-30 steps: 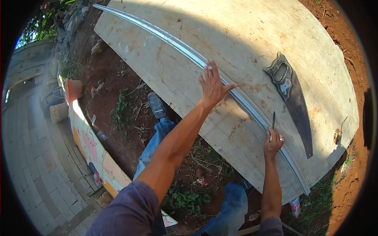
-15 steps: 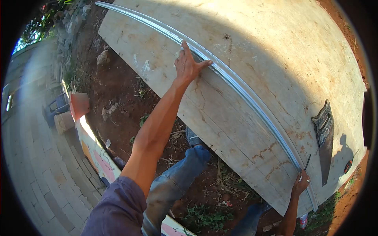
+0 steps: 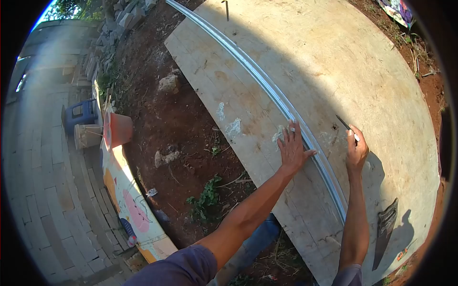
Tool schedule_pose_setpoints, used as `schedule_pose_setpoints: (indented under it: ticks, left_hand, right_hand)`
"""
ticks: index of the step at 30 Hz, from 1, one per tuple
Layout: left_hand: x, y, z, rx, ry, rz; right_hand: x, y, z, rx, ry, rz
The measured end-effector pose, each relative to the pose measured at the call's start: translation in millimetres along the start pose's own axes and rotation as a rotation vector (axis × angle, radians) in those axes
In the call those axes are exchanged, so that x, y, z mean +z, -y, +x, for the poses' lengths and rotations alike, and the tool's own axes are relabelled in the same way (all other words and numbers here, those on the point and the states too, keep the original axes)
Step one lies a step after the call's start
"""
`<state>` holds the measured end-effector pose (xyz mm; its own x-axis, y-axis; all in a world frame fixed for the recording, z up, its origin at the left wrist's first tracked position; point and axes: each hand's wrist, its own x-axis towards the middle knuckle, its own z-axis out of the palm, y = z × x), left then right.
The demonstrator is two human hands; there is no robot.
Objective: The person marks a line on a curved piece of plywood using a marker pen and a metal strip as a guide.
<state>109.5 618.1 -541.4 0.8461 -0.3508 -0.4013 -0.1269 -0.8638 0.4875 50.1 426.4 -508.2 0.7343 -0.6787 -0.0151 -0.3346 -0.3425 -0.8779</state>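
A long silvery metal profile (image 3: 257, 70) lies across the pale wooden board (image 3: 310, 57), looking curved in this wide view. My left hand (image 3: 293, 148) rests on the profile's near edge, fingers spread, with the fingertips and thumb touching it. Over on the profile's other side, my right hand (image 3: 357, 148) is closed round a thin dark pencil (image 3: 342, 121). The pencil's point faces up and to the left, away from the metal. Something small and white shows at the fingers of the right hand. My right forearm covers part of the profile's near end.
A handsaw (image 3: 384, 229) lies on the board at lower right, near a small orange-and-black object (image 3: 401, 255). A dark thin rod (image 3: 227, 10) is at the far edge. Left of the board are red soil (image 3: 186, 119), a reddish bucket (image 3: 119, 129) and a painted panel (image 3: 133, 205).
The view has shifted toward the profile's far part. My right hand has left the profile's near end and moved up beside my left hand, still with the pencil. The left hand stays on the metal.
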Motion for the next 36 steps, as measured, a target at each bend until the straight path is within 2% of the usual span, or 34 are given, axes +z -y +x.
schedule_pose_setpoints:
  ticks: [1, 2, 3, 5, 7, 9, 12, 27, 28, 30, 36]
  left_hand:
    - [-3, 0, 5, -0.012, 0.023, -0.008]
    - [-6, 0, 9, -0.012, 0.032, -0.018]
    - [-6, 1, 8, -0.017, 0.024, -0.036]
    - [-2, -3, 4, -0.031, 0.046, -0.085]
    - [-5, -2, 3, -0.023, -0.003, -0.091]
    - [-8, -3, 5, -0.027, 0.014, -0.088]
    - [-8, -2, 5, -0.023, 0.042, -0.047]
    - [-12, -5, 7, -0.013, 0.055, -0.054]
    - [-12, -5, 7, -0.012, 0.052, -0.052]
    - [-10, -3, 7, 0.004, 0.046, -0.026]
    - [1, 1, 7, 0.035, -0.005, 0.055]
  right_hand:
    - [30, 26, 29, 0.065, 0.113, -0.076]
    - [63, 35, 52, -0.041, 0.109, -0.047]
    - [87, 57, 69, 0.028, 0.225, -0.037]
    - [131, 83, 95, 0.014, 0.379, -0.042]
    - [170, 86, 113, -0.088, 0.465, -0.094]
    - [199, 89, 123, -0.202, 0.447, -0.065]
    - [218, 88, 127, -0.181, 0.451, -0.081]
    - [199, 73, 117, -0.217, 0.532, -0.177]
    - [191, 69, 112, -0.203, 0.530, -0.186]
    - [168, 57, 101, -0.380, 0.542, -0.213]
    - [61, 18, 36, -0.251, 0.644, -0.269]
